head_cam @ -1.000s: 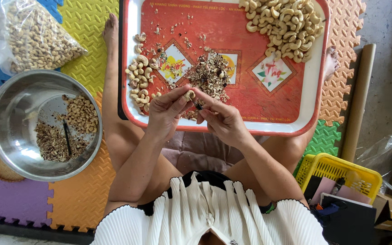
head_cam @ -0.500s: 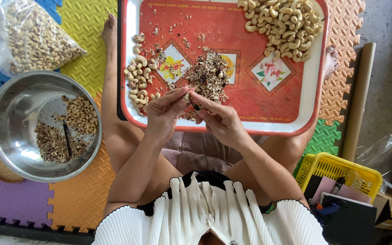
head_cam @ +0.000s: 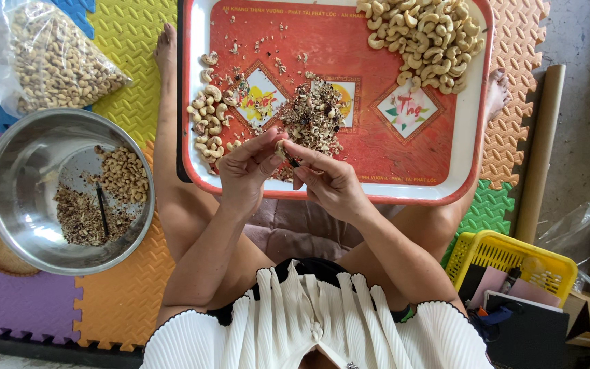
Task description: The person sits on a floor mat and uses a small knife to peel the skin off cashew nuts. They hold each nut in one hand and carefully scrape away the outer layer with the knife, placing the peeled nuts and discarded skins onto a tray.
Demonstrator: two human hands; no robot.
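At nine o'clock our steel bowl (head_cam: pixel 8 198) holds kernels and skins. Over the red tray's (head_cam: pixel 476 143) six o'clock rim, our left hand (head_cam: pixel 244 174) pinches a cashew (head_cam: pixel 280 147) between thumb and fingertips; our right hand (head_cam: pixel 329 181) grips a small dark blade (head_cam: pixel 291 161) against it. Peeling looks underway; next calls for scraping gently.

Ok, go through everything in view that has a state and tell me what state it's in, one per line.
Left hand: pinching a cashew at the fingertips.
Right hand: gripping a small dark tool against the cashew.
Red tray: holds a heap of whole nuts, a small pile of nuts, and a pile of skins.
Steel bowl: partly filled, nuts and skins.
Plastic bag: full of nuts.
Yellow basket: upright.
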